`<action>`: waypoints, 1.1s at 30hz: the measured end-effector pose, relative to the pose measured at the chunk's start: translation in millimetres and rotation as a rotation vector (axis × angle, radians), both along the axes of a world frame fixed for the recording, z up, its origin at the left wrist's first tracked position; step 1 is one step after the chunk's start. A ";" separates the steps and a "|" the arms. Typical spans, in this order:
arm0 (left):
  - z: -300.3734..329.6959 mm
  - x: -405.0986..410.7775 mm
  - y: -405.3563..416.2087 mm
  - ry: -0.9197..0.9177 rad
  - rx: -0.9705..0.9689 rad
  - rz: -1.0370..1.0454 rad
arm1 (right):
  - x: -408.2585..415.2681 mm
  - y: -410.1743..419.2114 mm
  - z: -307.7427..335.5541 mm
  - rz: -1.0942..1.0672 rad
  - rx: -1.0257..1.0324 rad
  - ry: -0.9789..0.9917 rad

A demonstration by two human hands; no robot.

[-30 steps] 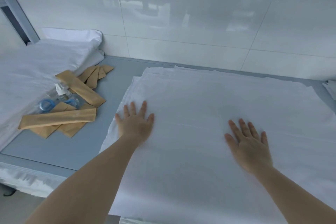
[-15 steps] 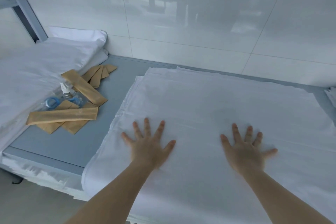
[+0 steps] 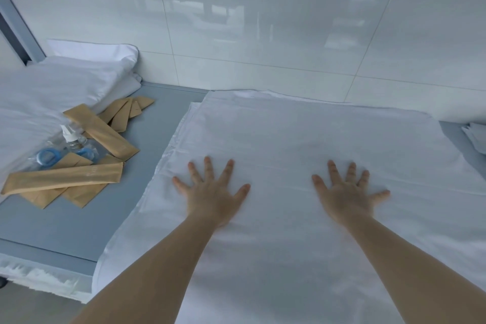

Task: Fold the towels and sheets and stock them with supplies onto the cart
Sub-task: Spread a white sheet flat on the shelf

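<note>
Evidently to smooth creases before folding, the left hand [image 3: 213,196] and right hand [image 3: 347,198] press splayed, flat fingers on the white sheet [image 3: 302,139].

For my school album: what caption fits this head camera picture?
Left hand and right hand press flat on a folded white sheet.

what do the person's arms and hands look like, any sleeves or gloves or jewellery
Both forearms are bare as far as the frame shows: no sleeves in view. The left hand and right hand wear no gloves, and no rings, watch or bracelets are visible. Nails look short and unpainted.
</note>
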State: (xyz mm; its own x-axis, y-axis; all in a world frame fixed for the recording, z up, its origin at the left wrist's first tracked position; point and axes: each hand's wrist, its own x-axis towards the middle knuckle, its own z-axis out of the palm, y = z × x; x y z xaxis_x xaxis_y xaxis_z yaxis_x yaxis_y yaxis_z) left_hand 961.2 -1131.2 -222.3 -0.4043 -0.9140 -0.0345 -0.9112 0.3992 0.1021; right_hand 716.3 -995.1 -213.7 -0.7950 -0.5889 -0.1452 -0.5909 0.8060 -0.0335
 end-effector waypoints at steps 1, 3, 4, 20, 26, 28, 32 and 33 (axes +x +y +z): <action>0.5 -1.8 -2.2 0.001 0.005 -0.003 | -1.0 -1.3 1.6 0.002 0.004 0.000; 1.0 -3.3 -3.8 0.000 0.016 -0.005 | 0.7 -0.5 7.0 0.005 -0.003 -0.012; 1.1 -2.7 -3.9 -0.002 0.017 -0.006 | 5.9 0.3 9.2 0.007 -0.016 -0.028; 7.1 40.8 -26.1 -0.023 0.074 -0.129 | 124.1 33.8 -9.3 0.235 -0.048 0.034; 10.7 57.1 9.9 0.006 0.098 0.008 | 122.7 36.5 -7.9 0.237 -0.042 0.017; 11.8 31.1 52.0 0.066 0.085 -0.067 | 122.2 36.6 -6.3 0.230 -0.049 0.008; 3.4 -6.2 132.8 0.071 0.058 -0.235 | 122.6 36.5 -4.7 0.243 -0.048 0.001; 1.3 -7.5 138.4 0.042 0.051 -0.215 | 121.2 37.1 -4.0 0.255 -0.044 -0.015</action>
State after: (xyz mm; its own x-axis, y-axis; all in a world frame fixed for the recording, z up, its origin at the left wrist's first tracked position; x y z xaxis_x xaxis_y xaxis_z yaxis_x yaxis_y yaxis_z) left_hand 953.6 -992.9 -221.0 -0.5920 -0.8038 -0.0577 -0.8000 0.5775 0.1629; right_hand 837.5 -958.0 -217.7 -0.6183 -0.7758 -0.1254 -0.7738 0.6289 -0.0752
